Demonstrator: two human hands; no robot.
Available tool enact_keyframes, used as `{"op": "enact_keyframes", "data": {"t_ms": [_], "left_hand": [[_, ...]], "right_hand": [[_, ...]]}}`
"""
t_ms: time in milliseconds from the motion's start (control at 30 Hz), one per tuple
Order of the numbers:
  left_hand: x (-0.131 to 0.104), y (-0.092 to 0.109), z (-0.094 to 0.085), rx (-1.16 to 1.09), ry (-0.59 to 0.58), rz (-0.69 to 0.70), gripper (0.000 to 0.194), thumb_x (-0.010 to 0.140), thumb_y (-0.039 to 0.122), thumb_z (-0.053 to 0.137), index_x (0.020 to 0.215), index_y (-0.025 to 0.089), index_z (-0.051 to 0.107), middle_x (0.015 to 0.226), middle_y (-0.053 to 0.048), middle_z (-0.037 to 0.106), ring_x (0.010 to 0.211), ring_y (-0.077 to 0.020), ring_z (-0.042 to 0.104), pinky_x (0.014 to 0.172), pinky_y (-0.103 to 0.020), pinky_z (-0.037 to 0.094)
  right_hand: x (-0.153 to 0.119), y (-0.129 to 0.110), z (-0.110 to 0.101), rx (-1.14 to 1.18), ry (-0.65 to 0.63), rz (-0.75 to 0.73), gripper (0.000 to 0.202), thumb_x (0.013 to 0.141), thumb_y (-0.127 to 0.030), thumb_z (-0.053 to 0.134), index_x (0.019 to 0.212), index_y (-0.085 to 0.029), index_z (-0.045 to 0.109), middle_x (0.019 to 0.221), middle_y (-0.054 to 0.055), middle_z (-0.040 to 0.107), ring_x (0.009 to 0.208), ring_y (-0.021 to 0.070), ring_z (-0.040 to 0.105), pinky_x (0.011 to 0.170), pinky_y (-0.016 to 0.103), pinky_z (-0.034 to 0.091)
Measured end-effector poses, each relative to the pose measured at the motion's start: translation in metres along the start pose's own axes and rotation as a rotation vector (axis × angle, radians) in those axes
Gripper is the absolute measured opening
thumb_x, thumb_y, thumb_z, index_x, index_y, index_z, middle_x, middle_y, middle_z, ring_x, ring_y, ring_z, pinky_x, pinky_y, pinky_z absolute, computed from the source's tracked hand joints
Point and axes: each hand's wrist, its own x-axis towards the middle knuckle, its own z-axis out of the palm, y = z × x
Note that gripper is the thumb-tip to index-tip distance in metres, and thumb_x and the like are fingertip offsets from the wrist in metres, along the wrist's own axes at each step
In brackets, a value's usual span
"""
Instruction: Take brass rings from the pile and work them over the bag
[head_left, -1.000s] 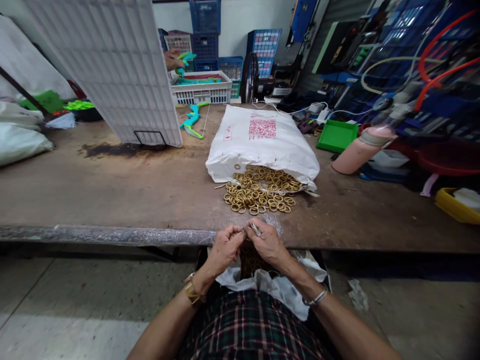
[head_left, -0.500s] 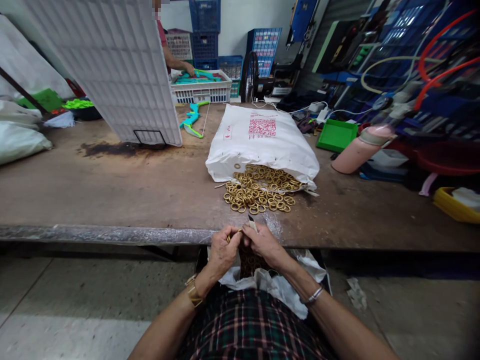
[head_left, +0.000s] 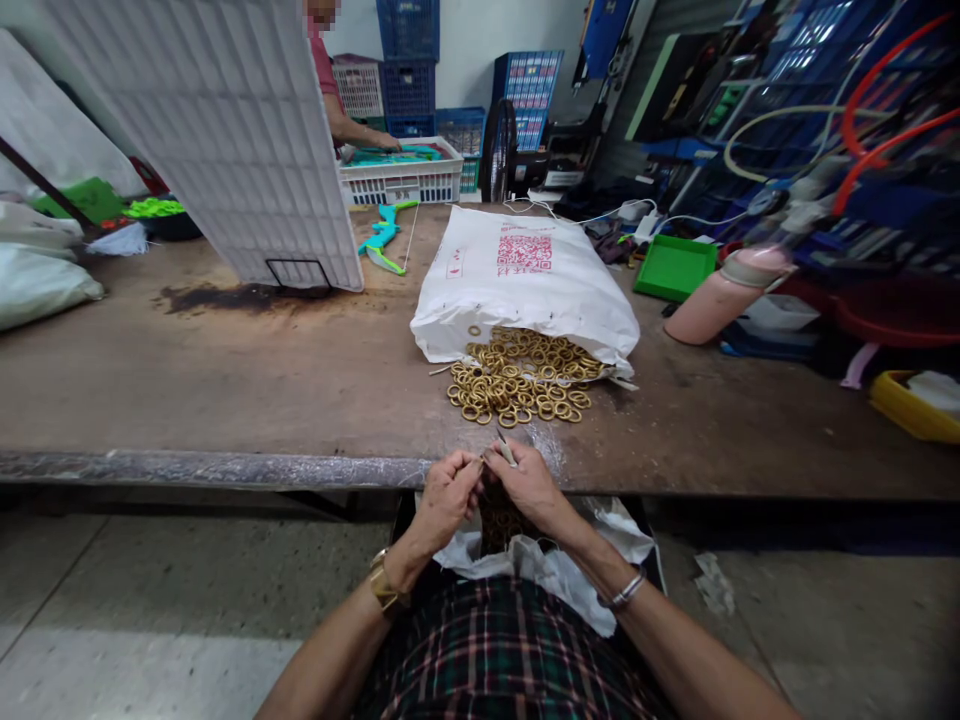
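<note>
My left hand (head_left: 448,492) is closed, its thumb and fingers pinched on a gold ring that is mostly hidden now. In my right hand (head_left: 527,485) is a small knife (head_left: 508,453), its pale handle against the fingers and its dark, narrow blade pointing up and away. The fingertips of both hands meet at the table's front edge. Just beyond them lies a heap of gold rings (head_left: 517,392), spilling from the mouth of a white woven sack (head_left: 480,260). Below my hands, more rings (head_left: 504,527) sit in a white-lined container (head_left: 536,565) at my lap.
A ridged white panel (head_left: 247,150) stands on the brown table (head_left: 225,390) at left. Behind it, a co-worker's arm (head_left: 360,130) reaches into a white crate (head_left: 405,185). A toy bow (head_left: 386,238), green tray (head_left: 675,268) and pink bottle (head_left: 724,300) lie farther back.
My left fingers have rolled slightly, and the ring that showed in them is now mostly covered. The knife has turned a little in my right hand. The co-worker's hand moved right over the crate.
</note>
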Motion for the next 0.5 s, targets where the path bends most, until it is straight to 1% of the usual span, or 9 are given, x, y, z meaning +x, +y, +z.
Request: {"op": "enact_keyframes", "data": {"t_ms": [133,233,333,400,500], "left_hand": [[-0.001,-0.002,-0.001,-0.094,-0.024,-0.003,0.03,0.074,0.045,0.054,0.073,0.015,0.051,0.054,0.005,0.045,0.039,-0.0036,0.036,0.036,-0.014,0.028],[-0.002,-0.002,0.0,-0.151,-0.025,-0.002,0.03,0.073,0.045,0.056,0.073,0.016,0.049,0.053,0.006,0.045,0.039,-0.0037,0.036,0.035,-0.015,0.027],[-0.003,0.0,0.0,-0.184,0.0,0.011,0.031,0.072,0.046,0.057,0.072,0.017,0.047,0.052,0.006,0.045,0.038,-0.0039,0.036,0.035,-0.015,0.027],[-0.003,0.0,0.001,-0.182,0.012,0.023,0.032,0.071,0.047,0.057,0.071,0.017,0.047,0.052,0.006,0.045,0.038,-0.0038,0.036,0.035,-0.015,0.027],[-0.003,0.001,0.001,-0.149,0.025,0.029,0.033,0.071,0.048,0.057,0.07,0.017,0.047,0.053,0.006,0.046,0.038,-0.0038,0.036,0.036,-0.016,0.028]], "right_hand": [[0.001,-0.001,0.0,0.029,-0.011,-0.009,0.021,0.074,-0.035,0.043,0.062,-0.018,0.047,0.053,-0.005,0.047,0.05,0.0091,0.041,0.051,0.022,0.032],[0.001,0.002,-0.002,-0.029,0.029,-0.025,0.022,0.076,-0.034,0.04,0.064,-0.018,0.048,0.053,-0.004,0.047,0.05,0.0096,0.043,0.051,0.022,0.033],[-0.003,0.006,-0.006,-0.223,0.06,-0.085,0.022,0.079,-0.031,0.037,0.068,-0.018,0.05,0.054,-0.003,0.048,0.052,0.0105,0.043,0.051,0.021,0.031],[-0.007,0.006,-0.007,-0.398,0.024,-0.142,0.02,0.08,-0.027,0.036,0.07,-0.019,0.051,0.056,-0.002,0.05,0.052,0.0108,0.043,0.051,0.021,0.03],[-0.014,0.005,-0.007,-0.607,-0.043,-0.209,0.017,0.078,-0.017,0.037,0.077,-0.019,0.054,0.063,0.001,0.056,0.057,0.0118,0.047,0.055,0.022,0.029]]}}
